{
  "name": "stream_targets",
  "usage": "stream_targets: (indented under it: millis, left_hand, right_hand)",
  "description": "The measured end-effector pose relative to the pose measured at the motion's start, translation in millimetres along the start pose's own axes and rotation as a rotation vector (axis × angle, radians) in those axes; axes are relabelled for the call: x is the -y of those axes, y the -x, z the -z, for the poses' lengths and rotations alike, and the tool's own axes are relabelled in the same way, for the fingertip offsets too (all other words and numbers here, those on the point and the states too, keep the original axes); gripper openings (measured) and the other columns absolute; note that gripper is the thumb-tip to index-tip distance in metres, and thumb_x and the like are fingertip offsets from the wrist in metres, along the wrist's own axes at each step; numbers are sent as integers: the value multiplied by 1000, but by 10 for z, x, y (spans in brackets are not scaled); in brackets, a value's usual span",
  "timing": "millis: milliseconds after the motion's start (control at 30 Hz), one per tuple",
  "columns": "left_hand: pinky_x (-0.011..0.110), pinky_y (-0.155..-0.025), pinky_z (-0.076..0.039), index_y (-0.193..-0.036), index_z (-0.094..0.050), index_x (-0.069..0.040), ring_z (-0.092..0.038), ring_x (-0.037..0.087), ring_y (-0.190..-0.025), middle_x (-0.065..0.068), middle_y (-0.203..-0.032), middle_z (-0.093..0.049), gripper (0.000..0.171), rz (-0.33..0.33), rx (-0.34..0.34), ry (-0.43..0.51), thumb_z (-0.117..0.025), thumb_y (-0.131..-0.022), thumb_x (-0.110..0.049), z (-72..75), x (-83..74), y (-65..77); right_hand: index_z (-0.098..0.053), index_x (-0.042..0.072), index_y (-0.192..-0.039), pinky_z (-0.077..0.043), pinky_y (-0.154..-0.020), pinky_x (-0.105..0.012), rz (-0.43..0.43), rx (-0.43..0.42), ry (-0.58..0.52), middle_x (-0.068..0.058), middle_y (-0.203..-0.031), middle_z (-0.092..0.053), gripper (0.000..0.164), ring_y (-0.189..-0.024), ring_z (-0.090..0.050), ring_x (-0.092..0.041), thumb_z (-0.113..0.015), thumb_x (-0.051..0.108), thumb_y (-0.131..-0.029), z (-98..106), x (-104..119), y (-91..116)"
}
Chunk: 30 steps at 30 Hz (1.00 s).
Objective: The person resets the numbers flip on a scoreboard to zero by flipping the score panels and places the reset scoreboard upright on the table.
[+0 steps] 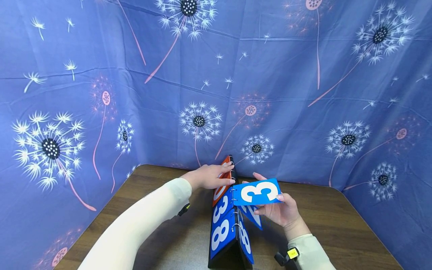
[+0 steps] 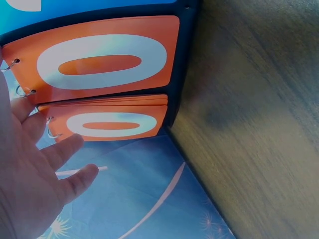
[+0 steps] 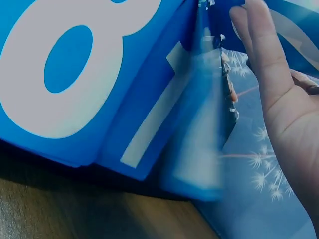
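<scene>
A tent-shaped flip scoreboard (image 1: 232,245) stands lengthwise on the table, its number cards hung on metal rings along the top ridge. My left hand (image 1: 212,177) rests across the ridge at the far end, fingers extended over the orange cards; the left wrist view shows two orange 0 cards (image 2: 102,62) beside that hand. With my right hand (image 1: 281,213) I hold a blue number card (image 1: 258,192) marked 3, raised out to the right of the ridge, thumb at its outer edge. Another blue card (image 3: 194,159) hangs below, blurred in the right wrist view.
Blue 3 and 8 cards (image 1: 220,235) lie on the scoreboard's left face, and one more 8 card (image 1: 244,238) hangs on the right face. The brown wooden table (image 1: 337,221) ends at a blue dandelion-print cloth (image 1: 287,123) behind and at the sides.
</scene>
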<state>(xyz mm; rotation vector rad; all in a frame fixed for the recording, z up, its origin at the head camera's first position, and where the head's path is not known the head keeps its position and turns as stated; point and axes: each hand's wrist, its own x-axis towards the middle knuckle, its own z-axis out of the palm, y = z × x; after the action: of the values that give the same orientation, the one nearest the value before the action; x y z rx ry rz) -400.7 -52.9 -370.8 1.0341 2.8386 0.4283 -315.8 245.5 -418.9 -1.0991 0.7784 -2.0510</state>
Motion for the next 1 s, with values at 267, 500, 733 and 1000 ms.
stream_targets:
  millis: [267,500,733,1000]
  left_hand:
    - [69,-123,-21,-163,-20,-43,-30,28,-158,-8,-172,-21,79,2,-4,-3,-36,-95,-80,-2,-1,3]
    - [69,-124,-21,-163,-21,-41,-28,26,-159,-10,-172,-20,81,-7,-2,-28,-34,-95,-81,2,-12,4]
    - [69,-123,-22,-163,-22,-42,-30,26,-158,-11,-172,-21,79,-4,-4,-29,-38,-95,-79,7,-3,-1]
    - [68,-124,-20,-163,-24,-40,-27,26,-159,-10,-172,-20,73,-21,1,-1,-48,-99,-66,16,0,-15]
  right_hand:
    - [1,15,-165,-50,-110,-54,73,-121,315,-16,-172,-18,78,-144,-51,-34,-46,15,-103,-189,-8,-134]
    - [-10,7,-164,-52,-108,-38,106,-325,681,-20,-164,-38,72,-139,-58,-25,-47,1,-103,-391,-27,-281]
    - [-44,-5,-149,-58,-96,-28,61,-391,1135,-25,-140,-63,50,-118,-71,-19,-54,-3,-100,-547,-9,-474]
    - [-70,13,-132,-57,-100,-30,41,-260,1484,-12,-137,-69,44,-124,-67,-21,-60,-6,-93,-630,-123,-760]
